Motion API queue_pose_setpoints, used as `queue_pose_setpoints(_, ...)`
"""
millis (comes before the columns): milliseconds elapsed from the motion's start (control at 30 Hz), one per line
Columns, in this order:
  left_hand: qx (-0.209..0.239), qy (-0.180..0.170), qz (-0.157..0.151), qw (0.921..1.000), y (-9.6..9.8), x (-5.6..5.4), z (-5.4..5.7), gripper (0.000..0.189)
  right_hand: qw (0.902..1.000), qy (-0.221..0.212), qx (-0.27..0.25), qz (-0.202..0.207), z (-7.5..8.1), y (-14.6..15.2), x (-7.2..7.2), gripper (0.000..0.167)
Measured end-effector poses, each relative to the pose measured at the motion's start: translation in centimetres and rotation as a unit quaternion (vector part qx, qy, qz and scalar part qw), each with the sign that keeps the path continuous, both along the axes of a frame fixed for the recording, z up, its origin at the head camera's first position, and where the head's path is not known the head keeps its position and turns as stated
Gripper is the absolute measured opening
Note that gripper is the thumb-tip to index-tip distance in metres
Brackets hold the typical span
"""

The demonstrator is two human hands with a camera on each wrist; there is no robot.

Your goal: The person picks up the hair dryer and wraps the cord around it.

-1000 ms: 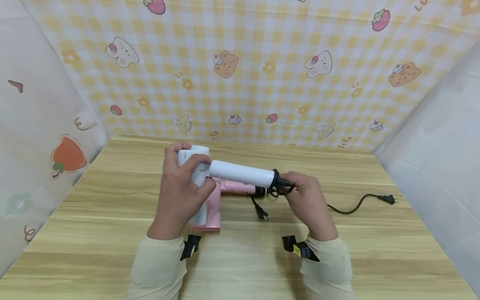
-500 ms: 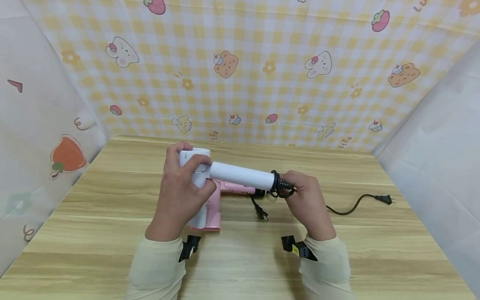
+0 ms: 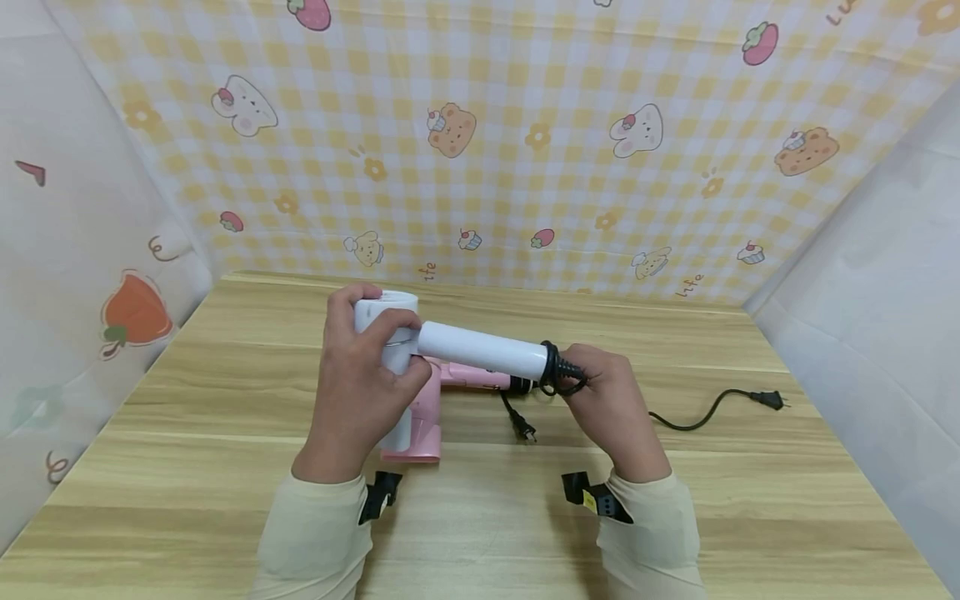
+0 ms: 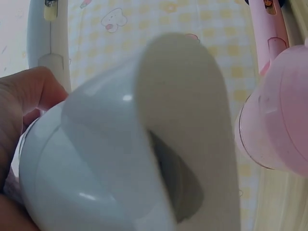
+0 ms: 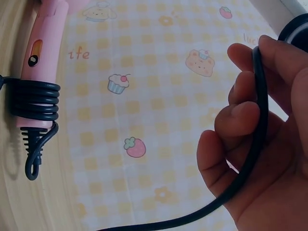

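Note:
My left hand [image 3: 358,387] grips the barrel of a white hair dryer [image 3: 483,350], its handle pointing right above the table. In the left wrist view the dryer's white nozzle [image 4: 106,139] fills the middle. Black cord [image 3: 553,367] loops round the handle's end. My right hand [image 3: 611,400] holds that cord just beyond the handle; in the right wrist view the black cord [image 5: 260,91] runs between thumb and fingertips and across the palm. From under this hand it trails over the table to a two-pin plug [image 3: 768,400].
Behind and below the white dryer, a pink hair dryer [image 3: 426,408] lies on the wooden table [image 3: 487,533]. Cord is wound round its pink handle [image 5: 45,62]. A second black plug [image 3: 522,427] lies beside it. A checked cloth [image 3: 495,192] hangs at the back.
The plug at the right has slid slightly left along the table. Black cord has drawn closer round the handle's end. The left hand and white dryer have barely moved.

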State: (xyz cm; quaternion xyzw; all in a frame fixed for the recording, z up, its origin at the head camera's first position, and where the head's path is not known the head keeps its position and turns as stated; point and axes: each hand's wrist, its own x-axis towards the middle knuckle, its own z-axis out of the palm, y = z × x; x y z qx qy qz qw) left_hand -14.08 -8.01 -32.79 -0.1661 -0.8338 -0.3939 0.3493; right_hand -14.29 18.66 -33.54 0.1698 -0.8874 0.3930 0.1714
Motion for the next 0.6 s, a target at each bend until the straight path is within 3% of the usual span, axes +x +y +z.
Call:
queue_pose_setpoints(200, 0.024, 0.008, 0.016, 0.9995, 0.22, -0.05, -0.09, 0.034, 0.9996, -0.006, 0.025, 0.008, -0.02, -0.11, 0.07, 0.015)
queue_pose_setpoints(367, 0.058, 0.015, 0.035, 0.9976, 0.39, -0.07, -0.15, 0.033, 0.9992, -0.008, 0.013, 0.036, 0.01, -0.25, 0.2, 0.007)
queue_pose_setpoints(600, 0.074, 0.022, 0.063, 0.995, 0.42, -0.07, -0.08, 0.033, 0.9967, 0.027, 0.04, 0.065, 0.34, -0.5, 0.55, 0.009)
